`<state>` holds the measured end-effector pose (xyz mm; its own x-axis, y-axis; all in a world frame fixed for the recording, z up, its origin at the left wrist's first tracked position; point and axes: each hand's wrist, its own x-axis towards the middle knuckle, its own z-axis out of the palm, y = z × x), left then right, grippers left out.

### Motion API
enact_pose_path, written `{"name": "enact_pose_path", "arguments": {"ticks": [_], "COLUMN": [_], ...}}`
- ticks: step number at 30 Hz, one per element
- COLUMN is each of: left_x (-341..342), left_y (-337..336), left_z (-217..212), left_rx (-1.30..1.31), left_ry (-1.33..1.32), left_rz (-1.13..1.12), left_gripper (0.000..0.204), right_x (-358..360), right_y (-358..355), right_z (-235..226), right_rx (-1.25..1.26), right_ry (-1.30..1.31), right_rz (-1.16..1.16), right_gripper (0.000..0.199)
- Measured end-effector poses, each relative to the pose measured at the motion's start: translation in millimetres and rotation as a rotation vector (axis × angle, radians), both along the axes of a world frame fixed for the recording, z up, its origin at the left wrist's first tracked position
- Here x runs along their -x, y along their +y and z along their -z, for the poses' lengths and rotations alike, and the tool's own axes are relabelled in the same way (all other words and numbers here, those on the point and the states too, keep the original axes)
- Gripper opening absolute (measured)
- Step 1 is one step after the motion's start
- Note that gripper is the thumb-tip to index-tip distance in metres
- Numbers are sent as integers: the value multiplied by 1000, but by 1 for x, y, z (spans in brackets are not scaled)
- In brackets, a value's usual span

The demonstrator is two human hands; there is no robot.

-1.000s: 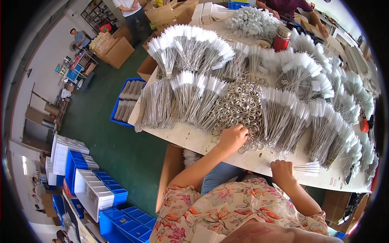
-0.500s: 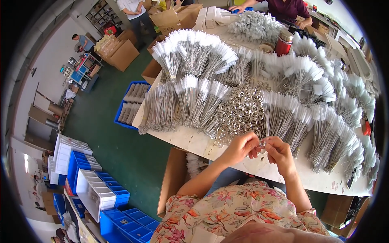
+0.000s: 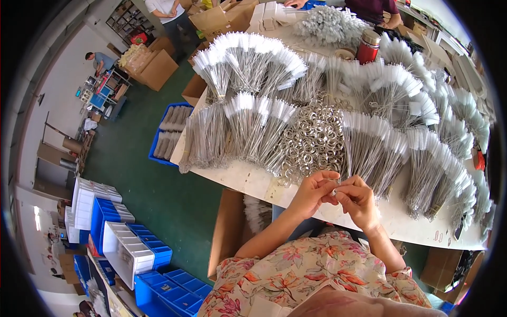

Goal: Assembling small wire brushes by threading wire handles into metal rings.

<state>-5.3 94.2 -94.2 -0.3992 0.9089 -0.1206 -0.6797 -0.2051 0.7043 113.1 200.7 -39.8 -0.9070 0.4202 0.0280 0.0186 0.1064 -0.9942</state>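
Observation:
My left hand [image 3: 312,195] and my right hand [image 3: 360,203] meet over the table's near edge, fingers bent and pressed together. Between their fingertips is a small shiny metal ring [image 3: 334,193], pinched by the right thumb and fingers, with the left fingertips closed against its other side. Most of the ring is covered by fingers. Just beyond the hands lies a heap of loose metal rings [image 3: 312,138]. Wire-handled brushes with white bristles flank the heap: bundles on the left [image 3: 245,127] and bundles on the right [image 3: 369,145].
More brush bundles [image 3: 253,61] cover the table [image 3: 253,182] farther back, near a red flask [image 3: 368,46]. A blue crate [image 3: 171,134] of brushes stands off the left edge. Below is an open cardboard box [image 3: 227,227]. Plastic bins [image 3: 127,251] stand lower left; other people work behind.
My hands have drawn closer together, and the right fingers have rolled in over the ring. My left index finger is straighter. The whole view has shifted slightly.

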Motion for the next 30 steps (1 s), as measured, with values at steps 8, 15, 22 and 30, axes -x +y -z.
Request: {"name": "enact_pose_path", "arguments": {"ticks": [8,15,22,30], "left_x": [5,5,21,11], "left_y": [-13,-12,-20,-24], "left_z": [-26,-26,-60,-65], "left_rx": [-19,-37,162,-95], "left_ry": [1143,23,562,1380], "left_rz": [-246,157,157,-462], "left_gripper": [16,16,20,33], "right_x": [-7,-10,-4,7], "right_y": [-2,-10,5,-1], "right_z": [-5,-1,7,-33], "right_rx": [257,-834,-957,410], "right_ry": [-8,389,421,84], "right_rz": [-46,92,-37,-38], "right_gripper": [9,23,27,18]}}
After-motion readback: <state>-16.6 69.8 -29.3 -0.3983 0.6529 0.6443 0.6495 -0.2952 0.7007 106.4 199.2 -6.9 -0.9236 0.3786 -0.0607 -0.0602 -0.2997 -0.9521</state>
